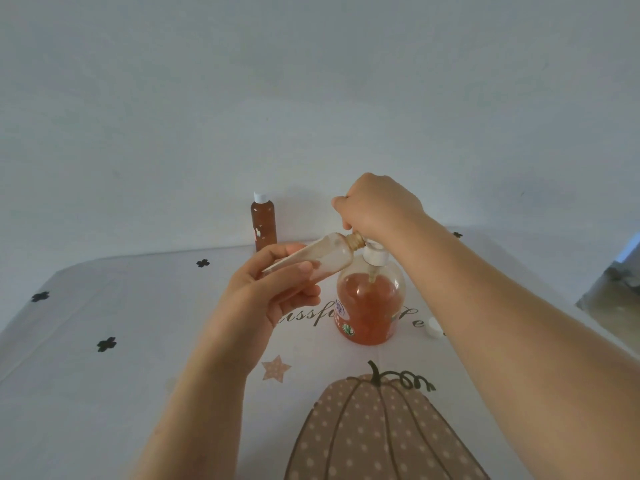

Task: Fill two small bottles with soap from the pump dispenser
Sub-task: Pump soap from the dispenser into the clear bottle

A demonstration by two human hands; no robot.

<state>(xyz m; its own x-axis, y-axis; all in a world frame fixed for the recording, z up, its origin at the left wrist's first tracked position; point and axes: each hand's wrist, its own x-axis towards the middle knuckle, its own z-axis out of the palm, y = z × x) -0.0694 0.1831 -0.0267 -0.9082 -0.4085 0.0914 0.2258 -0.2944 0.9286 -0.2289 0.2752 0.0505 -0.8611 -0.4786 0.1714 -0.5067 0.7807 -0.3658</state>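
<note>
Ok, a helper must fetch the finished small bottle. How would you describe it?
Start at the big pump dispenser on the pumpkin tablecloth. Behind it to the left, by the wall, stands a small white-capped bottle. Unlike the clear uncapped bottle in the left hand, it is full of orange-brown soap.

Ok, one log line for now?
left hand: holds small bottle tilted to pump dispenser | right hand: grips its head | filled bottle: capped, behind

Soft, dim light is spreading evenly; faint shadows are lying on the far wall (519,188); the edges of the table (104,393) are bending.
</note>
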